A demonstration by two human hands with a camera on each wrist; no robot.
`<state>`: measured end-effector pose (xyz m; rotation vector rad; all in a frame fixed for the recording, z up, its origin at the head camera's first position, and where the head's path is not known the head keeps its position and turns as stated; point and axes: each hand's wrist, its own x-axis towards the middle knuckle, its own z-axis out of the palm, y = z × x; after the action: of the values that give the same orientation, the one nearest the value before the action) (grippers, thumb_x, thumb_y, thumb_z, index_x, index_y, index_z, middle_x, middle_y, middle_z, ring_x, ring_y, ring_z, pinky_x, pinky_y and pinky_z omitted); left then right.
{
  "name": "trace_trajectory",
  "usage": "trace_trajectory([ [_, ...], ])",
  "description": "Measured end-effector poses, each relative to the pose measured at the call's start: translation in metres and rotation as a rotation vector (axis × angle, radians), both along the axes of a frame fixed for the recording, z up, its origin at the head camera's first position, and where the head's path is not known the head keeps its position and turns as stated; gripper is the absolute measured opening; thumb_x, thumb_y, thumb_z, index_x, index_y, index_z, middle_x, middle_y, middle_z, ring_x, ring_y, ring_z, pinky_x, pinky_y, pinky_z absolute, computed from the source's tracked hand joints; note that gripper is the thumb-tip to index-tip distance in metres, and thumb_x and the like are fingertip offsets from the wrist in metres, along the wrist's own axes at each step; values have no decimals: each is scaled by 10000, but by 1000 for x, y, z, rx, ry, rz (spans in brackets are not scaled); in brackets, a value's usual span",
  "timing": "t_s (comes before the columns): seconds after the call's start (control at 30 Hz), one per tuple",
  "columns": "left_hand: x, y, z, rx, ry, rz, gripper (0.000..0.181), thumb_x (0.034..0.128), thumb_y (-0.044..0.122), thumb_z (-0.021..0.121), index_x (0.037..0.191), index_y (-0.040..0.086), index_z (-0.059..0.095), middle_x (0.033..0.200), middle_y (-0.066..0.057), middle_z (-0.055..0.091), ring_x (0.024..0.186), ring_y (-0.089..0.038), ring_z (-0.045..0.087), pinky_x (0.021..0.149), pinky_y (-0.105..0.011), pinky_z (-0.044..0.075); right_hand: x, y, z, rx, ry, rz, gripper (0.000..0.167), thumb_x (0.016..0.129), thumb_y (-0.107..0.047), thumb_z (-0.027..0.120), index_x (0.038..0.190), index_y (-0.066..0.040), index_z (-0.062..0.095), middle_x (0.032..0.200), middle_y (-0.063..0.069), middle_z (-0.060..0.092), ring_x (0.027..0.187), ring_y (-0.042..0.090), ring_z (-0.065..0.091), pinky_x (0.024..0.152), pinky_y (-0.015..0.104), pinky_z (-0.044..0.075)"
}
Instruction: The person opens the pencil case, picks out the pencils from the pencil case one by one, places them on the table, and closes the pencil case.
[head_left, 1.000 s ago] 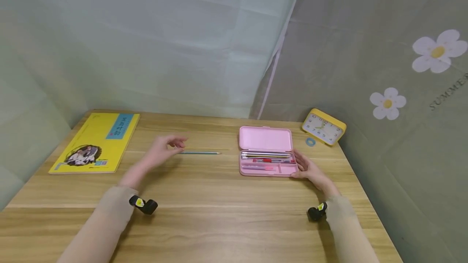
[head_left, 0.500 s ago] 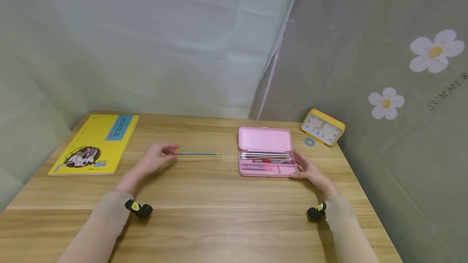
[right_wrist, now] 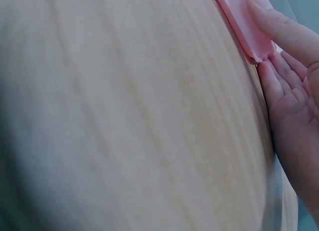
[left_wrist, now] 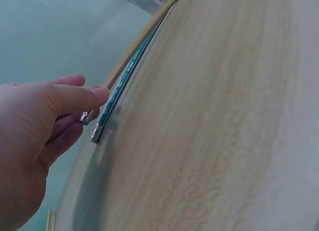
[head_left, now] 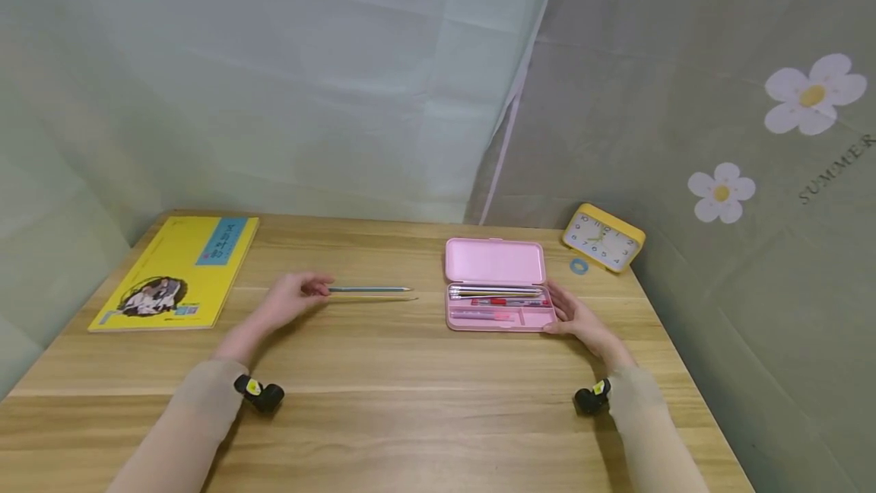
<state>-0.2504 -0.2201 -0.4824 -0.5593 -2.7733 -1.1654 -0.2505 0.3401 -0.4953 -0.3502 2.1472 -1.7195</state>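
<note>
A wooden table [head_left: 417, 409], its pale grain streaked with darker bands, runs back to a wall of light grey-green cloth [head_left: 308, 82]. On the person's right a darker grey cloth [head_left: 630, 97] hangs, printed with a large white flower [head_left: 811, 96], a smaller white flower [head_left: 722, 193] and the word SUMMER; a pale seam edge slants down where the two cloths meet. Near the back of the tabletop, a yellow book [head_left: 181, 272] with a blue title panel lies flat at the left, and a yellow clock [head_left: 604, 238] leans back at the right, with a blue ring [head_left: 573, 268] on the wood just before it. Between them sits a pink pencil case [head_left: 495, 261], its lid laid back, holding several pencils, a red pen [head_left: 506, 302] and a pink pen [head_left: 482, 316]. The right hand [head_left: 582, 322] grips the case's right end, thumb at the front corner, fingers round the side. The left hand [head_left: 290, 300] pinches the end of a yellow pencil [head_left: 372, 298] between thumb and fingers; a teal pencil [head_left: 369, 289] lies just beside it, between book and case. Both beige sleeves carry small black devices.
</note>
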Motion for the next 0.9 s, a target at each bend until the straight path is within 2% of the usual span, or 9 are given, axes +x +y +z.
trace_trajectory([
  [0.17, -2, -1, -3, -13, 12, 9, 299, 835, -27, 711, 1127, -63, 663, 876, -96, 728, 826, -220, 673, 769, -290, 545, 0, -1, 1, -12, -3, 1, 981, 838, 19, 711, 1559, -7, 45, 1631, 221, 37, 1495, 399, 69, 1005, 41, 347],
  [0.4, -3, -1, -4, -49, 34, 12, 290, 828, -35, 718, 1111, -71, 668, 870, -112, 737, 835, -272, 693, 823, -457, 551, 1, -1, 2, -10, -10, 1, 978, 843, 12, 710, 1561, -17, 47, 1633, 214, 38, 1497, 398, 70, 1001, 37, 348],
  [0.9, -3, -1, -5, -81, 40, 33, 271, 831, -21, 717, 1098, -57, 687, 887, -127, 747, 853, -295, 703, 867, -516, 530, -1, 0, 0, -3, -7, -3, 978, 838, 16, 714, 1560, -15, 55, 1633, 214, 46, 1498, 398, 70, 1007, 34, 337],
])
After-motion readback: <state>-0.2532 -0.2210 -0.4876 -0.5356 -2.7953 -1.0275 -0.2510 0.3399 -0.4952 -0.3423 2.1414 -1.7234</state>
